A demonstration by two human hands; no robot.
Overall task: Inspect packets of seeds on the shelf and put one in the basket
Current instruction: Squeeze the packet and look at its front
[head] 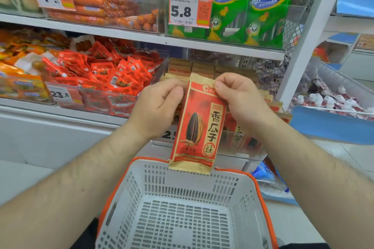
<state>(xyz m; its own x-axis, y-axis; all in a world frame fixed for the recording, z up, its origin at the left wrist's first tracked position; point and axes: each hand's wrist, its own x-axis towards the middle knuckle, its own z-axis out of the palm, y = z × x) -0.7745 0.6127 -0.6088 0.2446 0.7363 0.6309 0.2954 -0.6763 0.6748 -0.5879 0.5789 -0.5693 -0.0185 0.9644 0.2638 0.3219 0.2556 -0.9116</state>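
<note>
A red and tan packet of sunflower seeds point(199, 125) hangs upright in front of the shelf, its printed front toward me. My left hand point(156, 107) pinches its top left corner and my right hand point(240, 99) pinches its top right corner. The packet's bottom edge hangs just above the far rim of a white basket with an orange rim point(182, 208), which holds nothing. More packets of the same seeds point(202, 69) stand in a clear shelf tray behind my hands, partly hidden.
A clear bin of small red snack packs point(105, 75) sits left of the seeds. Green sausage bags point(232, 4) and orange sausages point(105, 6) fill the shelf above. A white shelf post point(299, 50) rises at right, with a blue-edged bin of small bottles point(334, 103) beyond.
</note>
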